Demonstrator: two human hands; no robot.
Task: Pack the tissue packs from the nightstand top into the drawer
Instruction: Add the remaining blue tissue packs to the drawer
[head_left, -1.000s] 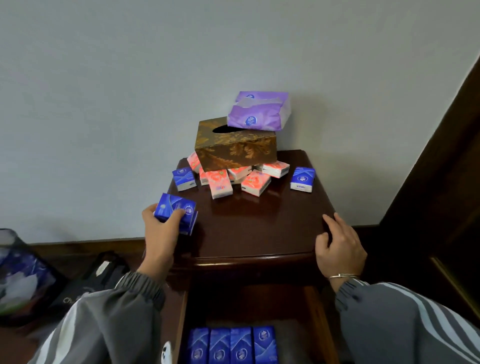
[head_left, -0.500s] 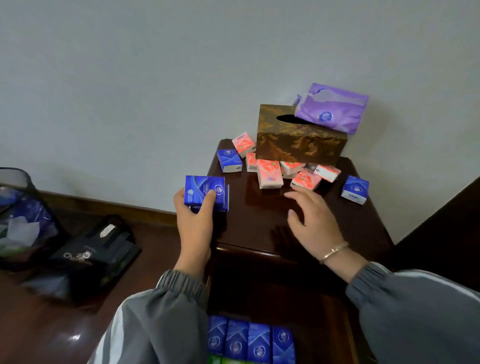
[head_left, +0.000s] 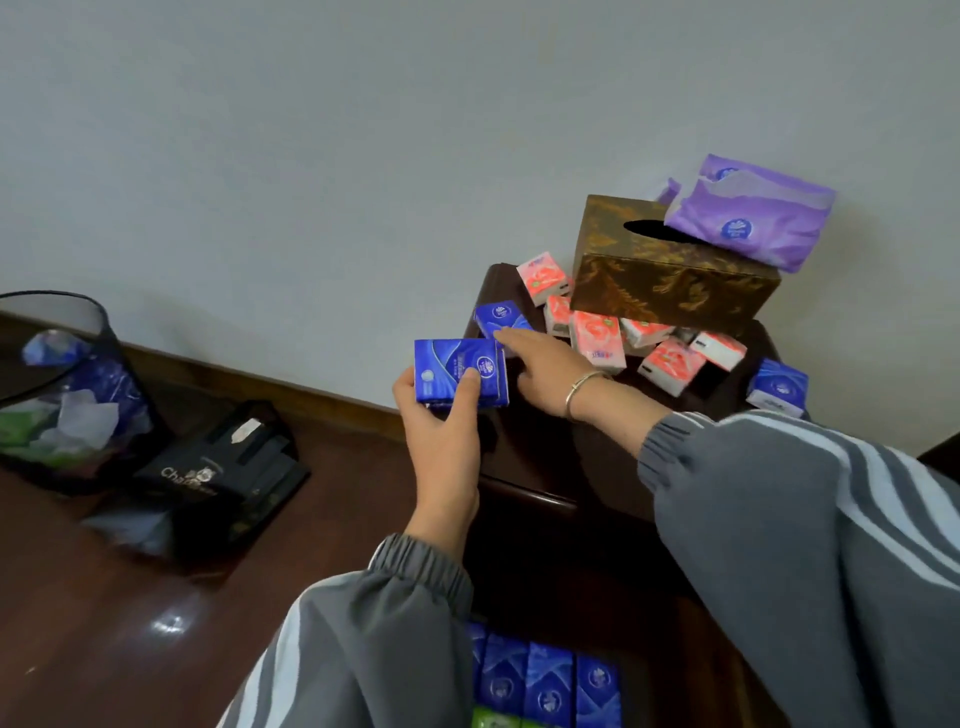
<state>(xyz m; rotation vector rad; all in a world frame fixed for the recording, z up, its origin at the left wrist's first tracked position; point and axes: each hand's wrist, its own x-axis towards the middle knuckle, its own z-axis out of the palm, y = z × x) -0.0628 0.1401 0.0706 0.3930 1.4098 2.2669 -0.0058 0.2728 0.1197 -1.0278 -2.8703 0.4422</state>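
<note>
Blue plastic shows between your left hand's (head_left: 441, 431) thumb and fingers: you grip a flat blue tissue pack (head_left: 460, 371) upright, thumb across its front face and fingers curled round its far side, at the near left corner of the dark polished wooden nightstand top (head_left: 545, 447). Your right hand (head_left: 545, 371) lies just beside it on the right, fingers stretched out almost straight, the tips touching a second small blue tissue pack (head_left: 501, 317) that sits just beyond your left hand. Past your right wrist a heap of pink rose-printed tissue packs (head_left: 597, 338) lies under the front of a brown patterned tissue box (head_left: 670, 280), with a soft purple tissue bag (head_left: 753, 218) on top of it. Another blue pack (head_left: 779, 387) sits well to the right of that hand. Below both your sleeves, the open drawer (head_left: 644, 691) holds a row of blue packs (head_left: 550, 680) standing side by side. Far to the left of your left hand, a dark wastebasket (head_left: 62, 389) and a black paper bag (head_left: 218, 478) rest on the floor.
</note>
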